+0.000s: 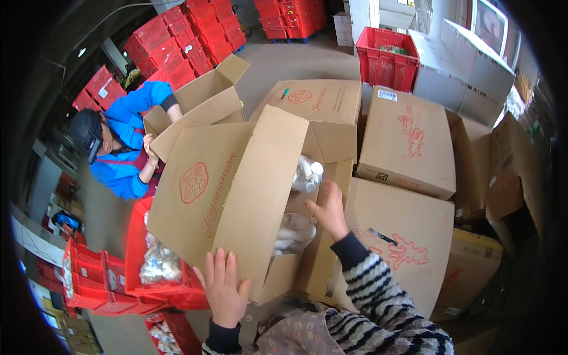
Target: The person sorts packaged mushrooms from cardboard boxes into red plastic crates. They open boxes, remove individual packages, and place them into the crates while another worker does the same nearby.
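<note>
An open cardboard carton [204, 173] stands in front of me, tilted, with red print on its side. My left hand [224, 284] lies flat against its raised long flap [262, 195], fingers spread. Over the carton's opening is my right hand [329, 211], empty, its thumb and fingers apart, near the right-hand flap [321, 239]. Inside I see clear plastic bags of pale, thick-stemmed pieces that look like mushrooms: one bag [307, 174] at the far end and another bag [293, 233] nearer me. The flap hides the rest of the inside.
A utility knife [382, 236] lies on a closed carton [399, 213] at right; a green-handled one [285, 93] rests on the far carton [328, 97]. A co-worker [128, 142] handles another open carton [208, 102]. Red crates [191, 288] with bagged goods stand at left.
</note>
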Demonstrator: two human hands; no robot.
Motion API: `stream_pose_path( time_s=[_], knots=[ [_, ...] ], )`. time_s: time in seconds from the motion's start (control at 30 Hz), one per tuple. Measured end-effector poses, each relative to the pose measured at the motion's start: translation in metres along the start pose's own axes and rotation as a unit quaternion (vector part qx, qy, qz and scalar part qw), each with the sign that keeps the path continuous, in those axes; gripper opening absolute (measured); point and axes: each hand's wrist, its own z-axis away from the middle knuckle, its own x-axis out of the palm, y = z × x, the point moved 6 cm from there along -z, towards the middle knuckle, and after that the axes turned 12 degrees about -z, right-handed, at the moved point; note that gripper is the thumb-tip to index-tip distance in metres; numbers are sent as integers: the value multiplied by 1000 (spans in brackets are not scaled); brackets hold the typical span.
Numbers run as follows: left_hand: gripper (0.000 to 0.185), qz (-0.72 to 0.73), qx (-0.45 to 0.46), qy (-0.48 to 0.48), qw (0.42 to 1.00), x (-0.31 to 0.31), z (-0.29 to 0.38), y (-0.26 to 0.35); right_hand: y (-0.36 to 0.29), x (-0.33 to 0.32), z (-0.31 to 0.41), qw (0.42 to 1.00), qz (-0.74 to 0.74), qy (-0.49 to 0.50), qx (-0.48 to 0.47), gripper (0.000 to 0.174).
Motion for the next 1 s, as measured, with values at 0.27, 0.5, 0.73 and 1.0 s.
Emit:
stream_pose_path(
  time_s=[0.27, 0.5, 0.73, 1.0],
  knots=[
    [66, 8, 0, -1, 1000, 2, 0, -2, 71, 58, -73, 970, -139, 26, 197, 82],
    [65, 31, -12, -4, 999, 5, 3, -3, 70, 13, -9, 867, -422, 113, 240, 62],
    [66, -76, -14, -19, 997, -30, -1, 24, -4, -54, 29, 711, -661, 32, 237, 58],
    [77, 693, 30, -241, 679, -53, -13, 70, -91, -61, 35, 689, -694, -127, 166, 72]
  ],
)
